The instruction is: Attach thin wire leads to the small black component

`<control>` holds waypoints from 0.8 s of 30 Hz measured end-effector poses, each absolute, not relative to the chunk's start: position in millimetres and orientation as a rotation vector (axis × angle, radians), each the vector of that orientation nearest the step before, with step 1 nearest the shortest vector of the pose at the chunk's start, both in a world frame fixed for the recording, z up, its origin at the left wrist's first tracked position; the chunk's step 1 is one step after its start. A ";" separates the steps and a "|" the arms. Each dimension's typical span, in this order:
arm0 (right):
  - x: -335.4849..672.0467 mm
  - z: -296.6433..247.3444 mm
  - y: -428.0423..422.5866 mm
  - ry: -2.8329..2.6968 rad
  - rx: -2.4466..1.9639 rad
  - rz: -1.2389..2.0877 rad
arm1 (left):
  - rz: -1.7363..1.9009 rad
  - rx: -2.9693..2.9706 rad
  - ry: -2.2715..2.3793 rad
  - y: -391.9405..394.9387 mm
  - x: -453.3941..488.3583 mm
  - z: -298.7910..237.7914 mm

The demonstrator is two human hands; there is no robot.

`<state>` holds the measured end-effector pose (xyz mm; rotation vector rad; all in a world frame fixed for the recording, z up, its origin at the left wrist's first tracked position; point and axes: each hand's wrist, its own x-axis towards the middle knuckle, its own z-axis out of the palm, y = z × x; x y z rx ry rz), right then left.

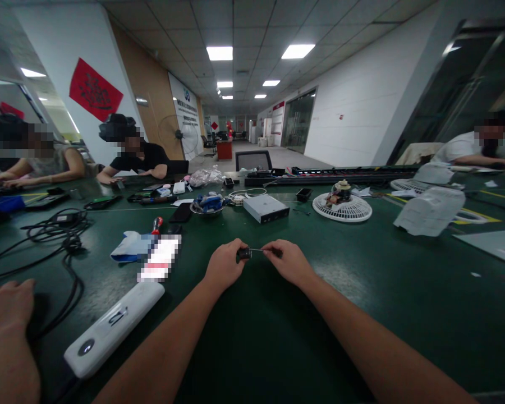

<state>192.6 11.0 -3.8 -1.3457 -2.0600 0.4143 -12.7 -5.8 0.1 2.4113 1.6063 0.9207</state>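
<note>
Our two bare hands meet above a dark green anti-static bench mat (pixel 353 336), working close together at its near edge. Our left hand (pixel 225 264) has its fingers (pixel 234 251) curled and pressed together, pinching a small black cylindrical part (pixel 244 254), which sits in the gap between the hands. A thin silver wire (pixel 256 249) runs from that part towards our right hand (pixel 288 262), whose fingers (pixel 269 249) are drawn together and appear to pinch the wire's far end, though the exact grip is too small to tell. So the step in hand is holding this little part and its wire taut between both hands. Ahead of us lie a shallow steel bowl of blue parts (pixel 207 206), a flat silver-grey metal box (pixel 266 209), and a round white fan guard (pixel 341 206) carrying a small motor. To the left are a red-handled screwdriver (pixel 156 225) and a coil of black cable (pixel 59 233). Another person's hand (pixel 6 331) rests at the lower left beside a long white rounded power bank (pixel 113 329), whose dark printed marking looks like "12" but cannot be read with certainty. A red wall banner (pixel 96 90) bears dark characters, and a white wall poster (pixel 184 109) carries text; neither is legible from here.
</note>
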 end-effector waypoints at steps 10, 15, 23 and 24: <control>189.5 6.5 2.5 -2.138 -1.373 0.325 | 0.916 2.405 1.589 -5.6 -12.8 0.9; 188.5 7.0 2.5 -2.114 -1.429 0.309 | 0.874 2.384 1.600 -5.7 -11.8 1.2; 189.0 10.0 -1.3 -2.191 -1.415 0.245 | 0.902 2.392 1.585 -7.5 -12.6 3.5; 188.8 10.4 -1.4 -2.173 -1.406 0.280 | 0.914 2.390 1.582 -7.1 -12.9 3.1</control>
